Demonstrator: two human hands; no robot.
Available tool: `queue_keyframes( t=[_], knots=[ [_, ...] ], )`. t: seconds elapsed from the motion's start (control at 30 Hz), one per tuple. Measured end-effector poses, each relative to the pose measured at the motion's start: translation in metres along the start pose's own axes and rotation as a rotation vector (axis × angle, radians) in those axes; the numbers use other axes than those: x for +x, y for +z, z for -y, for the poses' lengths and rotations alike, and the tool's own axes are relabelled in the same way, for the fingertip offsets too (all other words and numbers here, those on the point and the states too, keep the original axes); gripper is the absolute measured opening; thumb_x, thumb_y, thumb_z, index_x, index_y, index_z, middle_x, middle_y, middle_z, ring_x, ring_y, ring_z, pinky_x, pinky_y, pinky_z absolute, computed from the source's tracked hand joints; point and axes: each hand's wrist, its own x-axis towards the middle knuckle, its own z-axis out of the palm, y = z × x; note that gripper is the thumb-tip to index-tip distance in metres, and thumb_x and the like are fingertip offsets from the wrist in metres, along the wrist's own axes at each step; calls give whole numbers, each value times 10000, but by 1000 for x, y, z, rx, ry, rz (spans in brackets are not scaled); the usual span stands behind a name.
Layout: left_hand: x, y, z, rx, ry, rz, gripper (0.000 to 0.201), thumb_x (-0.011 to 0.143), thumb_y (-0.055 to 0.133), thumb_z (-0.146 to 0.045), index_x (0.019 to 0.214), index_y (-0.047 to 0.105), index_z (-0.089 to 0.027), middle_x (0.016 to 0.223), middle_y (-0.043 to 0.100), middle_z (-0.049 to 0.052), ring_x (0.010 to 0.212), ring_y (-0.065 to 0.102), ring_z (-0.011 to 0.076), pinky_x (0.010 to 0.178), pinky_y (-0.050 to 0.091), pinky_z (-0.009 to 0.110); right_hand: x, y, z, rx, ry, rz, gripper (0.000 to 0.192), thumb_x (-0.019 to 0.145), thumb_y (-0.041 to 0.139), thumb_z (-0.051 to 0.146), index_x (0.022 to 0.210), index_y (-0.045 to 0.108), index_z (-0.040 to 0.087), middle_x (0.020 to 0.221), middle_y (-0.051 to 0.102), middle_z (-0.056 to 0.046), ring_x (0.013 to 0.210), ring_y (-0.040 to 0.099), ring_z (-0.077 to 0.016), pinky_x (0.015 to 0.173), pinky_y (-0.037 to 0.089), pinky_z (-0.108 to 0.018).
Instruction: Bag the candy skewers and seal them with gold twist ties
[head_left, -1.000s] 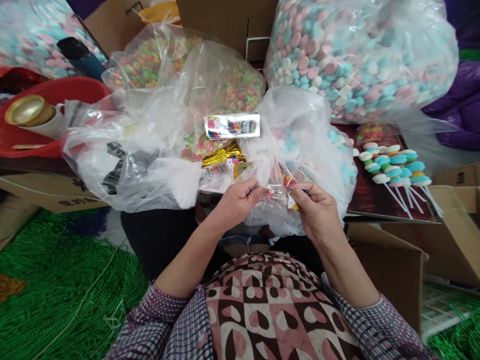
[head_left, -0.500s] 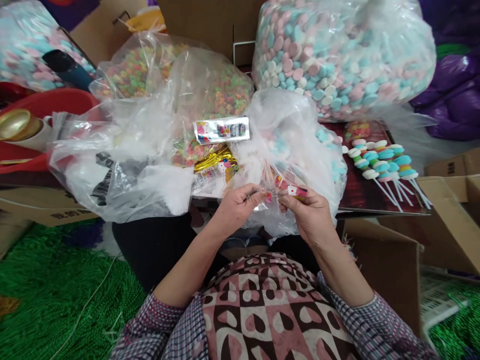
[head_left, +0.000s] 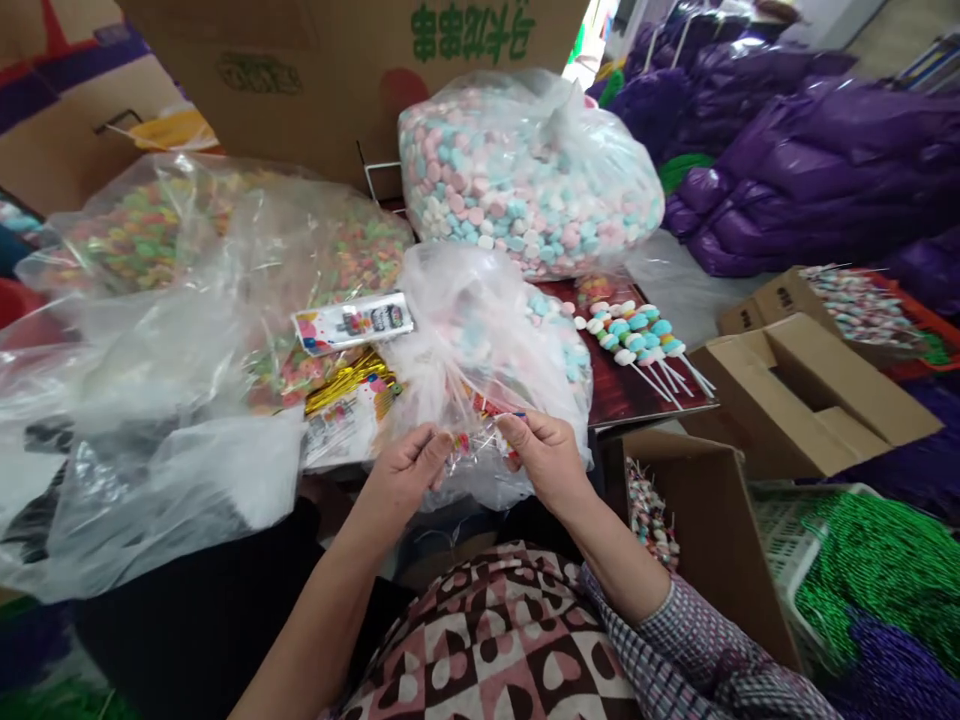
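Note:
A small clear plastic wrapper with red print (head_left: 474, 444) is stretched between my two hands. My left hand (head_left: 405, 472) pinches one end between thumb and fingers. The other end is pinched by my right hand (head_left: 551, 458). Just behind them sits an open clear bag of pastel marshmallows (head_left: 556, 345). To its left lie a silver printed packet (head_left: 356, 322), gold twist ties (head_left: 346, 382) and a stack of printed clear wrappers (head_left: 341, 432). Several marshmallow skewers (head_left: 637, 335) on white sticks rest on the dark red table (head_left: 619, 400) at the right.
A big tied bag of marshmallows (head_left: 517, 180) stands at the back, with bags of ring-shaped gummies (head_left: 142, 230) on the left. At right are an open carton (head_left: 705, 540) holding wrapped skewers, another carton (head_left: 810, 390), a white basket (head_left: 780, 535) and purple bags (head_left: 817, 170).
My view has swung to the right, so the table things appear further left and more cartons show. My hands have drawn slightly apart, with the wrapper still between them.

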Motion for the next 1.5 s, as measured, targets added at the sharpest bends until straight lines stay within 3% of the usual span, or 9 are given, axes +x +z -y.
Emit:
queue_keyframes(
  t=[0.1, 0.33, 0.5, 0.6, 0.7, 0.87, 1.07, 1.33, 1.5],
  knots=[
    [2, 1, -6, 6, -6, 31, 340, 846, 653, -544, 900, 634, -209, 615, 502, -55, 539, 413, 98, 538, 307, 232, -1, -6, 4, -64, -38, -21, 634, 753, 639, 726, 452, 447, 202, 392, 411, 43, 401, 361, -80, 414, 298, -233],
    [14, 17, -18, 116, 78, -45, 462, 920, 527, -560, 658, 541, -181, 630, 480, -24, 632, 433, 116, 614, 336, 250, -4, -17, 10, -76, -70, -45, 653, 791, 592, 736, 448, 454, 197, 411, 436, 25, 425, 393, -88, 444, 297, -238],
    [16, 29, -18, -57, -21, 73, 371, 870, 606, -574, 945, 607, -210, 632, 518, -63, 536, 467, 94, 603, 385, 248, -2, -22, 9, -107, -91, -119, 641, 799, 592, 720, 459, 413, 207, 410, 386, 41, 431, 349, -84, 441, 289, -236],
    [17, 29, -14, -76, -13, 62, 359, 837, 667, -550, 863, 626, -195, 600, 529, -55, 557, 482, 90, 596, 383, 232, -1, -32, 12, -214, -159, -53, 600, 838, 601, 641, 465, 430, 203, 433, 414, 37, 446, 369, -88, 462, 313, -239],
    [20, 26, -11, -164, 4, -96, 444, 806, 671, -607, 701, 586, -185, 521, 462, -61, 507, 440, 82, 580, 404, 239, 6, -61, 14, -370, -244, -110, 468, 915, 544, 543, 620, 627, 188, 569, 589, -2, 537, 513, -125, 549, 412, -256],
    [25, 20, -8, -339, 24, -211, 493, 728, 732, -640, 634, 546, -192, 447, 332, -98, 408, 341, 56, 551, 452, 255, 36, -142, -1, -969, -348, -461, 327, 928, 506, 366, 981, 753, 159, 1032, 745, -150, 952, 660, -270, 866, 498, -411],
    [29, 15, -3, -474, 29, -205, 474, 672, 795, -621, 719, 588, -197, 447, 330, -121, 374, 305, 36, 508, 446, 246, 56, -189, -24, -1501, -201, -461, 361, 910, 490, 264, 1100, 743, 90, 1093, 735, -217, 958, 650, -318, 871, 488, -449],
    [23, 9, 6, -706, 10, -88, 500, 704, 810, -560, 636, 477, -194, 419, 267, -127, 366, 288, 31, 525, 444, 248, 66, -198, -31, -1428, -143, -554, 324, 877, 545, 246, 1064, 781, 128, 1086, 715, -232, 972, 619, -360, 792, 455, -470],
    [20, 6, 6, -738, 4, -50, 458, 680, 823, -570, 675, 554, -200, 396, 251, -135, 350, 258, 33, 503, 431, 254, 63, -197, -22, -1340, -73, -625, 256, 873, 598, 285, 1017, 796, 209, 1044, 698, -229, 959, 621, -374, 709, 410, -481]
  ],
)
